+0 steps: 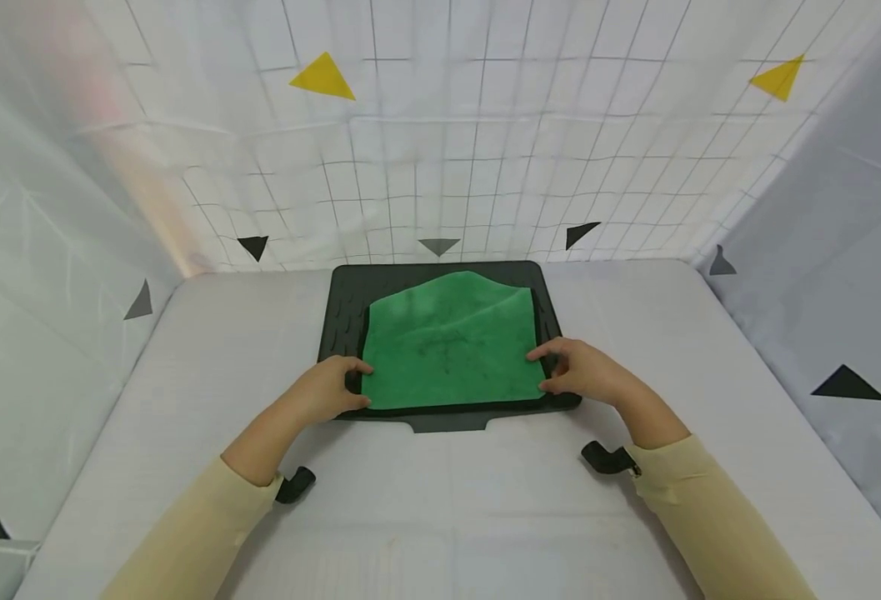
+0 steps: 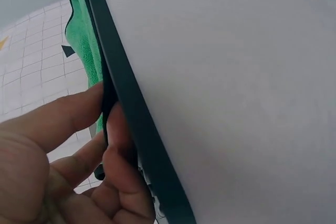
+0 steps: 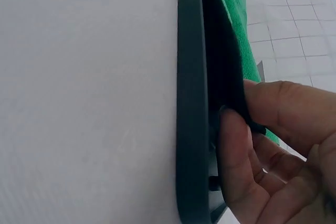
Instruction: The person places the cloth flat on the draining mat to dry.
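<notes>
A green cloth [image 1: 451,342] with a dark border lies over a black tray [image 1: 346,308] that has a raised rim and a front tab. At the cloth's near left corner, my left hand [image 1: 323,390] pinches the edge between thumb and fingers. My right hand [image 1: 586,372] pinches the near right corner the same way. In the right wrist view, the cloth's dark border [image 3: 228,51] stands lifted off the tray rim [image 3: 191,103], with a fingertip behind it. The left wrist view has the thumb and a finger on either side of the border, close beside the rim [image 2: 131,98].
The tray stands on a white-covered table [image 1: 440,500], near its back edge. Behind it hangs a translucent sheet over a grid-lined wall [image 1: 440,183], marked with yellow and black triangles. Black wrist-worn pieces [image 1: 295,485] stick out from both sleeves.
</notes>
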### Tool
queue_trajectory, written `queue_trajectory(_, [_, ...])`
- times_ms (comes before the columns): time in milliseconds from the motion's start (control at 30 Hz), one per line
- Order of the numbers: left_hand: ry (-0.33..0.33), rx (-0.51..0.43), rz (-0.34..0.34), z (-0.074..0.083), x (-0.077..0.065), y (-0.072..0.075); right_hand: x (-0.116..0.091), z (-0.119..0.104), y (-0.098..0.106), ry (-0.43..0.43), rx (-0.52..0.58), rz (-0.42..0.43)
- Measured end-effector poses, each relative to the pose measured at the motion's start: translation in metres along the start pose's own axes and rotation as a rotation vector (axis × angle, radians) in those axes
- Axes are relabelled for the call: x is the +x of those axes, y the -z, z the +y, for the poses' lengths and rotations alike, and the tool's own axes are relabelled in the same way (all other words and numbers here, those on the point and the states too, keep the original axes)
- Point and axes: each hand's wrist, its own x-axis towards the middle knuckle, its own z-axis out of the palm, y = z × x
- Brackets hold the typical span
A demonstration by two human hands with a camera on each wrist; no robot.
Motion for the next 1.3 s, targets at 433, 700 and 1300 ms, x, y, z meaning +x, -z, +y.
queue_trajectory(433, [-0.004, 0.042, 0.01, 0.004, -0.001, 0.0, -0.003, -0.006, -0.009, 0.009, -0.114, 0.044])
queue_trajectory(700, [-0.046, 0.022, -0.001, 0.002, -0.004, 0.006, -0.008, -0.011, 0.004, 0.001, -0.127, 0.002])
queue_trajectory(1300, [-0.119, -0.236, 0.145, -0.011, 0.04, 0.04, 0.028, -0.013, 0.038, 0.054, 0.044, 0.221])
